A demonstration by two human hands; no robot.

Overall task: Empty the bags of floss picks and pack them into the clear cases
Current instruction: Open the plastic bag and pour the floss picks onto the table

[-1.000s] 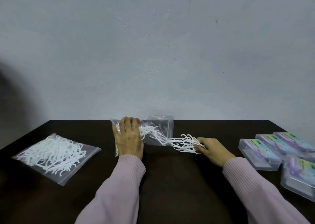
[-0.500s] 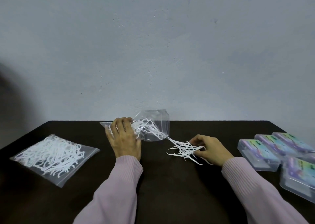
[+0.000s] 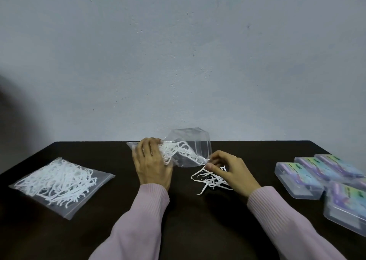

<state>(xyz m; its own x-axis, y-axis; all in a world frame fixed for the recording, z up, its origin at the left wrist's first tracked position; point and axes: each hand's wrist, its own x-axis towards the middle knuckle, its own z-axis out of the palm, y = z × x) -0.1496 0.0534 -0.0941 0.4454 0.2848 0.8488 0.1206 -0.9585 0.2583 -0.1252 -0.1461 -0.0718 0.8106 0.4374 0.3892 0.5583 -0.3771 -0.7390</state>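
Note:
A clear plastic bag (image 3: pixel 195 146) of white floss picks lies at the back middle of the dark table (image 3: pixel 188 220), its open mouth raised and facing right. My left hand (image 3: pixel 151 164) grips the bag's closed end, bunching the plastic. My right hand (image 3: pixel 230 170) pinches floss picks at the bag's mouth, over a small loose pile of floss picks (image 3: pixel 210 180) on the table. A second, full bag of floss picks (image 3: pixel 59 182) lies flat on the left. Several clear cases (image 3: pixel 297 178) with coloured labels sit closed on the right.
A plain grey wall rises directly behind the table's far edge. The nearest case (image 3: pixel 348 208) reaches the right frame edge. Bare dark tabletop lies between my forearms and in front of the left bag.
My left hand has lifted and bunched the bag, raising its mouth. My right hand drew picks out to the right, dropped them in a pile, and moved back to the bag's mouth.

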